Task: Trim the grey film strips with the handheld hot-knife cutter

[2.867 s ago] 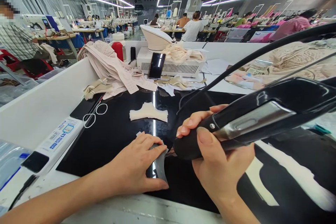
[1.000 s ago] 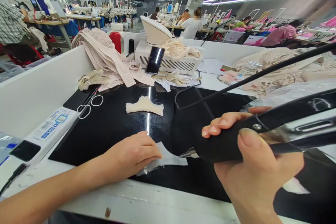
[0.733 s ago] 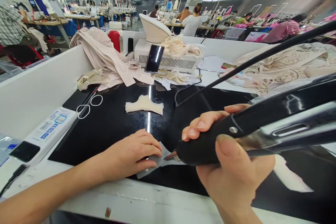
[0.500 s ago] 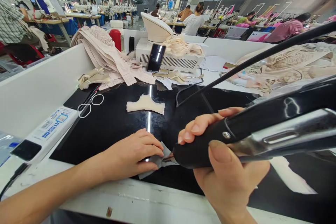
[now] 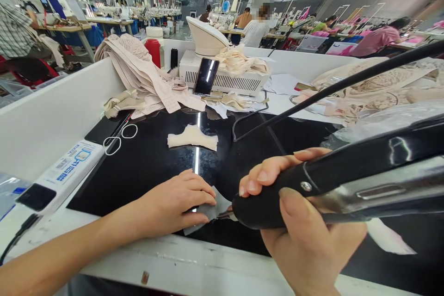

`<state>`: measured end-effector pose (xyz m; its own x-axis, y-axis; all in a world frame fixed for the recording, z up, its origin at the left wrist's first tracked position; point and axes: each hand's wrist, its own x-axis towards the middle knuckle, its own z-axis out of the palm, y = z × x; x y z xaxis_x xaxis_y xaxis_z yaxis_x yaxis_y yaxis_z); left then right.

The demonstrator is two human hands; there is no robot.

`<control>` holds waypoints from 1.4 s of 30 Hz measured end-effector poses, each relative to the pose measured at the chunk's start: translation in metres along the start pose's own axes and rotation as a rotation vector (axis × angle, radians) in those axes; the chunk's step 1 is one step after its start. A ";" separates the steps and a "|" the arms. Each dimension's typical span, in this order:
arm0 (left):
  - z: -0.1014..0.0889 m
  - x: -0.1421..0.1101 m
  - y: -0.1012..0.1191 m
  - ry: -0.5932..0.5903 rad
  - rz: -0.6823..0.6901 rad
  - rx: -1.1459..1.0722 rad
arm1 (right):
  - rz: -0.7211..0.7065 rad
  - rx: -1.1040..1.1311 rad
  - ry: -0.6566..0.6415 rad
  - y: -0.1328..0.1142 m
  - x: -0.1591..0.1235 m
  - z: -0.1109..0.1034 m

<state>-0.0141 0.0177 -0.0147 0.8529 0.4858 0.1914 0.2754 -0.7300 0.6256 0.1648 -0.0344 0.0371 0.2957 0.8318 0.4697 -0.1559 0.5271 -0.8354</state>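
My left hand (image 5: 185, 201) lies over a small grey sheet (image 5: 220, 201) on a black work surface (image 5: 138, 182), fingers loosely bent and thumb apart, pressing the sheet down. Closed around the rounded black end of a large hand-held tool (image 5: 367, 166) is my right hand (image 5: 305, 226). The tool has a shiny metal lever-like part, and its far end runs out of view at the right. A thin metal tip (image 5: 227, 213) shows between the tool and the sheet; its contact is unclear. Ahead lies a cream fabric piece (image 5: 193, 138).
A black rod or cable (image 5: 322, 88) slants across the right side. Behind stand a phone (image 5: 206, 76), a vented white box (image 5: 236, 81) and beige fabric strips (image 5: 138, 69). A power strip (image 5: 65, 171) lies left. A white scrap (image 5: 390, 238) is at right. Co-workers sit farther back.
My right hand and the tool have shifted slightly right and down, uncovering a bit more of the grey sheet. My left hand has stayed in place.
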 end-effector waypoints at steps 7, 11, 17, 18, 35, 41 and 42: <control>-0.004 -0.008 -0.001 -0.052 -0.017 0.036 | -0.018 -0.030 0.034 0.004 0.005 -0.006; -0.007 -0.010 0.000 -0.110 -0.004 0.016 | -0.010 -0.036 0.052 0.004 0.007 -0.007; -0.010 -0.008 0.000 -0.146 -0.023 0.005 | 0.012 0.049 0.022 0.000 0.002 0.001; -0.010 -0.008 0.000 -0.142 -0.021 0.001 | 0.014 0.061 0.009 0.000 0.001 0.003; -0.014 -0.003 0.003 -0.173 -0.026 -0.012 | 0.056 0.020 -0.043 -0.006 -0.008 0.011; -0.015 -0.003 0.001 -0.186 -0.015 -0.007 | 0.051 0.016 -0.054 -0.005 -0.012 0.014; -0.015 -0.003 0.000 -0.184 -0.010 -0.007 | 0.055 0.026 -0.061 -0.005 -0.010 0.013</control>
<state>-0.0236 0.0233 -0.0038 0.9169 0.3967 0.0435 0.2823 -0.7219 0.6318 0.1499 -0.0434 0.0405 0.2285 0.8681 0.4406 -0.1946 0.4842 -0.8530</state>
